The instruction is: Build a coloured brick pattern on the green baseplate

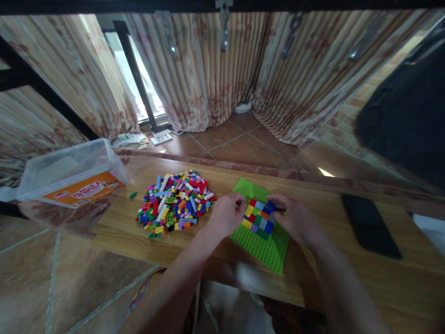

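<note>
A green studded baseplate [262, 250] lies at an angle on the wooden bench. On it sits a block of small bricks [257, 217] in red, yellow, blue, orange and green, packed side by side. My right hand [295, 219] is at the block's far right corner, thumb and index finger closed around a dark blue brick [270, 206]. Whether that brick is pressed onto the studs I cannot tell. At the plate's left edge, my left hand [226, 215] has its fingers curled together beside the block; anything between their tips is hidden.
A heap of loose coloured bricks [175, 204] spreads left of the plate, with a single green brick [132, 195] apart from it. A clear plastic tub [73, 167] with an orange label stands at the far left. A black phone [371, 226] lies on the right.
</note>
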`<act>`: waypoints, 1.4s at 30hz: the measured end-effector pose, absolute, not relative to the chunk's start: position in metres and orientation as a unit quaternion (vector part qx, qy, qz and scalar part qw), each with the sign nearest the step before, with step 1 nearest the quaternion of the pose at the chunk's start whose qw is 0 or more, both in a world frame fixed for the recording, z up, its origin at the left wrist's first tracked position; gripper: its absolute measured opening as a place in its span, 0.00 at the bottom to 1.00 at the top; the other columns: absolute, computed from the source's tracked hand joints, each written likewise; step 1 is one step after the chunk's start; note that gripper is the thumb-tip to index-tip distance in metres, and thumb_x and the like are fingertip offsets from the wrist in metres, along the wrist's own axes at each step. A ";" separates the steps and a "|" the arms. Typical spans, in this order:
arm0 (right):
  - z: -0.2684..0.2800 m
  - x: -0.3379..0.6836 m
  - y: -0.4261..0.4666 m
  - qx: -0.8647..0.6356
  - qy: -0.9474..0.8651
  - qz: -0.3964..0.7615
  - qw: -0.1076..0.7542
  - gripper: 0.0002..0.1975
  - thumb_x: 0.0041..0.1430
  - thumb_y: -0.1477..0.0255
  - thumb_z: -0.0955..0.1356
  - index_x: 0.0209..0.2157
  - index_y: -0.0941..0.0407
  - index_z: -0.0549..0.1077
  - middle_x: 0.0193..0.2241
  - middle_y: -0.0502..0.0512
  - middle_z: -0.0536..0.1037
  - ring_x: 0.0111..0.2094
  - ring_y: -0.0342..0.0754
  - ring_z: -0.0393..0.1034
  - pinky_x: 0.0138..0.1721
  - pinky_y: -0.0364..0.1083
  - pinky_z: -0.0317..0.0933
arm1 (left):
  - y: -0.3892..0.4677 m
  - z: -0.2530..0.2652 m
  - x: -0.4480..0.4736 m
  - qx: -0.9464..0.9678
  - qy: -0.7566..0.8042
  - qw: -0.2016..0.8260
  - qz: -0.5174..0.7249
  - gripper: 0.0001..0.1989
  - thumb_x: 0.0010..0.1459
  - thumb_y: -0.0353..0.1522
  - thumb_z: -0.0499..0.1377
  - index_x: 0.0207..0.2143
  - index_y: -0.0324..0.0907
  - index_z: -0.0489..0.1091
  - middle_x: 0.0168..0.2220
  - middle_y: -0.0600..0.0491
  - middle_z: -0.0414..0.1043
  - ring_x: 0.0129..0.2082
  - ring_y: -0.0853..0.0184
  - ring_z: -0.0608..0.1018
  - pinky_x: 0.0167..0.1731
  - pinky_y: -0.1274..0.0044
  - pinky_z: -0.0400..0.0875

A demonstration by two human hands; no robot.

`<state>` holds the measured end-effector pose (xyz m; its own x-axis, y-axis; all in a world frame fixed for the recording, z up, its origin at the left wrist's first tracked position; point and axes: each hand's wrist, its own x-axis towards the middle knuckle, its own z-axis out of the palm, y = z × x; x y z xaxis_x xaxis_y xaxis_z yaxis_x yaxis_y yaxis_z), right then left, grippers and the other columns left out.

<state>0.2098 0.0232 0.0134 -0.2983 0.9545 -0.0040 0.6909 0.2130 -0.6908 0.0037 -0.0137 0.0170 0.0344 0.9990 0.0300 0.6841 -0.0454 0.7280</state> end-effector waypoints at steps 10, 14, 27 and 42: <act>0.017 0.208 0.017 -0.522 -0.770 0.304 0.204 0.22 0.50 0.79 0.66 0.47 0.53 0.75 0.42 0.55 0.82 0.44 0.52 0.77 0.51 0.54 0.67 | -0.012 0.014 0.008 0.683 0.629 0.264 0.262 0.11 0.59 0.29 0.54 0.39 0.40 0.76 0.34 0.51 0.79 0.31 0.67 0.77 0.33 0.78 0.69; 0.016 0.212 0.019 -0.526 -0.774 0.300 0.186 0.22 0.50 0.80 0.65 0.48 0.54 0.74 0.43 0.55 0.82 0.45 0.52 0.77 0.53 0.53 0.66 | -0.012 0.013 0.007 0.684 0.627 0.265 0.262 0.11 0.59 0.29 0.54 0.38 0.40 0.76 0.33 0.51 0.79 0.30 0.67 0.77 0.31 0.78 0.68; 0.023 0.219 0.019 -0.530 -0.787 0.261 0.178 0.16 0.53 0.74 0.66 0.44 0.55 0.77 0.39 0.55 0.82 0.40 0.52 0.77 0.47 0.51 0.67 | -0.013 0.019 0.007 0.696 0.628 0.258 0.234 0.11 0.60 0.28 0.53 0.38 0.39 0.76 0.35 0.51 0.79 0.31 0.67 0.77 0.34 0.77 0.68; 0.022 0.215 0.020 -0.527 -0.788 0.283 0.146 0.12 0.54 0.68 0.68 0.40 0.53 0.80 0.38 0.54 0.82 0.39 0.52 0.76 0.42 0.49 0.65 | -0.015 0.019 0.008 0.700 0.634 0.250 0.213 0.11 0.60 0.29 0.53 0.37 0.41 0.76 0.34 0.51 0.78 0.32 0.66 0.77 0.34 0.76 0.68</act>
<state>0.2152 0.0199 0.0222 -0.4017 0.9132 -0.0688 0.7485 0.2841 -0.5992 0.0080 -0.0149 0.0194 0.1056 0.9942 -0.0182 0.7808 -0.0716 0.6206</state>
